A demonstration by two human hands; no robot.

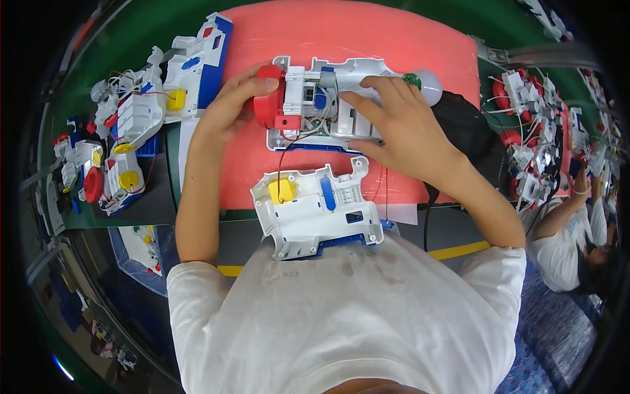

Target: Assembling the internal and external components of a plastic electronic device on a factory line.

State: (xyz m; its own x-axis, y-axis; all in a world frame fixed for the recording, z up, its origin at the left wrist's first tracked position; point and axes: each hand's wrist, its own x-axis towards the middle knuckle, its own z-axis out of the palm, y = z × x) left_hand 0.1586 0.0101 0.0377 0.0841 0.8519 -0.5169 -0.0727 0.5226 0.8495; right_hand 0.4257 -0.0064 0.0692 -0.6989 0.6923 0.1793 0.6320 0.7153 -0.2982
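A white plastic housing half [387, 65] with blue edging lies on the pink mat, its inner side up, packed with wires and small parts. At its left end my left hand [230, 102] grips a red round part [268, 105], thumb on top. My right hand [410, 128] rests over the housing's right half, fingers spread, with the index finger and thumb on either side of a white inner part [348, 121]. Nearer to me a second white housing half [308, 220] holds a yellow block [282, 191] and a blue strip [328, 194]. A red wire [280, 164] links the two halves.
A pink mat [348, 29] covers the green bench. Part-built white and blue assemblies [138, 118] crowd the left side. Red and white assemblies [535, 131] stand at the right. A clear dome [430, 87] and black cloth [466, 138] lie beside my right hand. Another person [564, 230] works at the far right.
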